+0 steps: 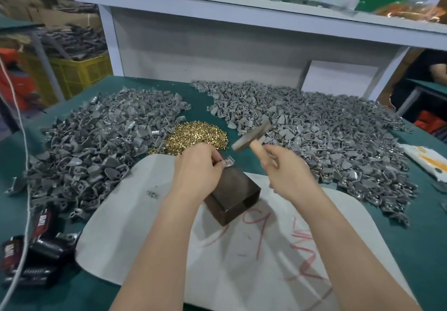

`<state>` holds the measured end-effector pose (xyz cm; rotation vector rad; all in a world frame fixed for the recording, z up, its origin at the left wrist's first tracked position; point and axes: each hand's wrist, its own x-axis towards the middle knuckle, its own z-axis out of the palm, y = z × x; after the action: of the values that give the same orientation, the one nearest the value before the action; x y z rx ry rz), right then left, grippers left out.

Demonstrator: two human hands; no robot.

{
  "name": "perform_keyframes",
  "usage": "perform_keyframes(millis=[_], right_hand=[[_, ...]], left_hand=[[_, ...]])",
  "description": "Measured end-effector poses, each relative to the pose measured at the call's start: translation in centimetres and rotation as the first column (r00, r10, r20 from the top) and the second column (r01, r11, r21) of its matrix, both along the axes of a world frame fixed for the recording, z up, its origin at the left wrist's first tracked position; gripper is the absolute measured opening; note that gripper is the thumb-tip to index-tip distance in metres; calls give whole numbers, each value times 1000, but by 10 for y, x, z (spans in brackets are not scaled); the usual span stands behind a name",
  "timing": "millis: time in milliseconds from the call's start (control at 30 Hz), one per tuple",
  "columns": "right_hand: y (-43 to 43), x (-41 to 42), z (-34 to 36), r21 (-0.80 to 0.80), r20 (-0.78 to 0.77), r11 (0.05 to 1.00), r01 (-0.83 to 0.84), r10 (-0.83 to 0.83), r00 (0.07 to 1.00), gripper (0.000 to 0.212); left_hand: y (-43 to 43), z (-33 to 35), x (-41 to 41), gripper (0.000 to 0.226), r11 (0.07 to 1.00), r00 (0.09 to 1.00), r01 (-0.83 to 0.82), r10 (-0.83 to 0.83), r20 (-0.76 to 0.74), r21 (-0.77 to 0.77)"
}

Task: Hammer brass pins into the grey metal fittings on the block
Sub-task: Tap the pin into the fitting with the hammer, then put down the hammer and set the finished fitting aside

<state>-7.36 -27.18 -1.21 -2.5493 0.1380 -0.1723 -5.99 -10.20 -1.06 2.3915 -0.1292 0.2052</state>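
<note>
Currently at the striking step, by judgement. Pinches one grey fitting (228, 161) with the left hand (196, 165), fingers curled round it, at the far end of the dark block (233, 192). Grips the wooden-handled hammer (251, 136) in the right hand (283, 168), clenched round the handle just below the head. Hammer head poised above and to the right of the fitting, blurred. Cannot confirm a brass pin seated in the fitting: too small, and partly hidden by the hand.

Finds the block resting on a white sheet (145, 202) over the green tabletop (420, 214). Loose brass pins (196, 136) heaped just beyond the block, with a left heap of fittings (96, 136) and a right heap of fittings (326, 129) on either side.

Risks, as judged:
- Left fingertips (217, 163) touching the fitting, right beside the strike point. Likely to be caught if the blow lands off-centre.
- Fitting set at the very end of the block, possibly overhanging. Liable to tip or jump off under a glancing blow.
- Pin, if leaning, apt to bend or shoot out rather than drive home.
- Short grip close to the hammer head. Leaves little margin between the right knuckles and the left hand.
- Block apparently loose on the sheet. May creep under repeated strikes.

Recommends a light, square first tap.
</note>
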Motion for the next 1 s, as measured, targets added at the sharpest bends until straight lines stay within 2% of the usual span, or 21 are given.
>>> perform_keyframes(millis=[100,233,333,367,433,500,567,633,700,767,833,900,1000], right_hand=[[7,4,-16,-94,-157,995,20,-34,987,27],[5,1,-8,-205,-83,978,43,-61,995,29],[11,2,12,-62,60,997,-51,55,997,31],[17,4,18,2,60,991,-136,136,989,32],[30,10,25,116,-5,958,-264,266,964,20],[35,24,29,258,25,940,-225,226,974,11],[32,49,34,339,156,939,-66,14,988,18],[27,73,41,337,202,936,102,-178,963,51],[33,90,39,222,133,963,155,-187,973,76],[58,97,28,-10,116,1000,14,-13,993,73],[96,100,14,-155,108,953,-261,279,954,55],[133,105,1,-233,7,866,-443,457,890,46],[167,115,-13,-416,-102,766,-490,496,862,34]], left_hand=[[0,-1,1,7,1000,1000,-5,5,-1,-13],[0,-2,2,9,1000,1000,3,-3,7,-30],[-3,-1,3,9,998,999,31,-29,32,-52],[-4,-1,3,9,997,998,39,-35,47,-67],[-5,-2,4,9,995,995,41,-33,89,-95],[-3,-2,5,13,989,988,-4,26,150,-147],[1,-1,7,23,945,968,-93,159,192,-315],[8,2,9,20,809,932,-183,324,163,-558],[15,4,11,18,569,893,-251,448,39,-783],[23,5,14,22,250,857,-282,499,-126,-926],[29,3,18,20,9,828,-288,505,-244,-957],[33,1,21,21,-95,807,-287,511,-294,-953],[34,1,22,23,-103,778,-307,546,-312,-946]])
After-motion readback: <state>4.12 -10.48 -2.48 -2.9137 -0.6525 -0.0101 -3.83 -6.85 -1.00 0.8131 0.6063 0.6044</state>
